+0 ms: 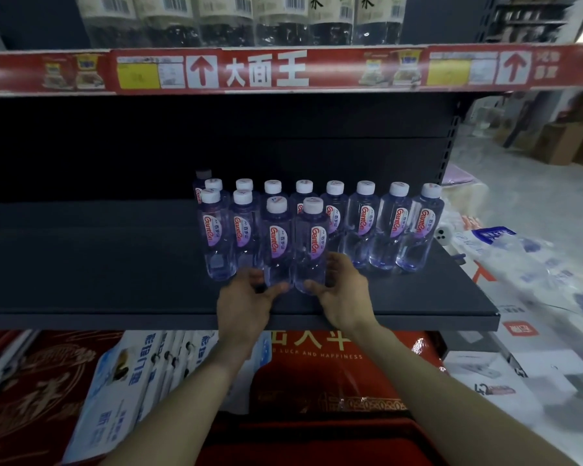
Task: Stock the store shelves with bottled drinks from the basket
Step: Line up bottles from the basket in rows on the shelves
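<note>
L hand (246, 297) cups the base of the left front Ganten bottle (276, 240), thumb across the front, fingers curled round the side. R hand (342, 290) grips the right front Ganten bottle (312, 243) the same way. Both bottles stand upright on the dark shelf (98, 264), touching each other, nr its front edge, right of middle. Further back on the shelf: more Ganten bottles (394, 227) w/ white caps, in rows running to its right end. Above the shelf: red price strip (266, 68).
</note>
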### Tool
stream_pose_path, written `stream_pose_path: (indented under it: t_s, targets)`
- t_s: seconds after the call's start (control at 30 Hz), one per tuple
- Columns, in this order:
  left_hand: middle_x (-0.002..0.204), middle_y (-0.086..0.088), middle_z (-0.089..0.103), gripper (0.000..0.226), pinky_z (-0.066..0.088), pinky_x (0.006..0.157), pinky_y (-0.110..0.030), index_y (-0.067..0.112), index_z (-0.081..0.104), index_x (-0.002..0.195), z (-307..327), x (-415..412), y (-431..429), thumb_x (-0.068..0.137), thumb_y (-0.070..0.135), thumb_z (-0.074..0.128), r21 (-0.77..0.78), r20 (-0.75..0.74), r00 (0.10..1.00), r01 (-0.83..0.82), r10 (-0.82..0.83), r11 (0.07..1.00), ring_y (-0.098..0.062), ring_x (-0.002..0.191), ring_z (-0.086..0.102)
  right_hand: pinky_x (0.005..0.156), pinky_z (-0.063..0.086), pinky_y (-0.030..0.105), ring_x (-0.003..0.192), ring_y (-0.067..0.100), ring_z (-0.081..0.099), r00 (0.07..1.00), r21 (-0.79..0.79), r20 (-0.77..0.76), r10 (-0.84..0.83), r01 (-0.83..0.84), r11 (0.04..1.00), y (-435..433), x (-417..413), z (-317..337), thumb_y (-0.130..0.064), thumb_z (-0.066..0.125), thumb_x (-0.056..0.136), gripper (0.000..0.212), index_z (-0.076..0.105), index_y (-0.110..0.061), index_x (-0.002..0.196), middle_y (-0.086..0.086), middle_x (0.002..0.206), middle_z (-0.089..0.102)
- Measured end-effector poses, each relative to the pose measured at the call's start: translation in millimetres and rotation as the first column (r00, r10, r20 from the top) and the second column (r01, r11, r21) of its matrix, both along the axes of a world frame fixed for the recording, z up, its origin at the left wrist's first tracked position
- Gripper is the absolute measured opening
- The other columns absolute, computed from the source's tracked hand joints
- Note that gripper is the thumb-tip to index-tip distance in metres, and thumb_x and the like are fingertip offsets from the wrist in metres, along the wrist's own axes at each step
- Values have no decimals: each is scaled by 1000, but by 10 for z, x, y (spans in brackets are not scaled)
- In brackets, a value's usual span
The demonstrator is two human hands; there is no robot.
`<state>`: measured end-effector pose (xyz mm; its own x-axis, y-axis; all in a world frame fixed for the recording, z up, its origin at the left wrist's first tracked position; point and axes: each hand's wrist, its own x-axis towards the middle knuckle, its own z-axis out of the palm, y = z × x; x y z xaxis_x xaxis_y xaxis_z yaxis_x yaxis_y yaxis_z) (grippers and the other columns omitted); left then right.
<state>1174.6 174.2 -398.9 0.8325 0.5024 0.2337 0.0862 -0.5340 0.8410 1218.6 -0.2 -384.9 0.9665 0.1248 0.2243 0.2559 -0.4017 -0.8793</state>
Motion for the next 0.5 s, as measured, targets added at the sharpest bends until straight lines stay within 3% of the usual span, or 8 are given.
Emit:
stream_pose_path:
  t_s: [0.13,0.33,0.5]
  targets:
    - [104,12,74,54,55,85,-36,29,64,117,-8,76,-41,81,69,72,138,-75,990,-111,122,984,-16,100,69,98,57,29,104,8,68,998,-18,-34,-51,50,999,69,127,-55,-29,89,81,59,61,-16,132,-9,115,72]
    - [108,2,76,58,46,79,-35,31,62,124,-15,155,-142,85,73,64,238,-93,965,-218,246,946,-25,105,70,89,61,43,94,10,71,991,-77,-32,-132,129,989,102,256,-109,-47,92,71,62,63,-28,122,-15,98,73]
    - [103,1,76,56,39,73,-32,29,61,125,-39,152,-188,88,72,61,264,-74,959,-246,274,933,-27,102,71,85,59,43,95,10,70,980,-161,5,-197,195,967,150,227,-125,-57,84,77,55,58,-38,121,-20,97,70]
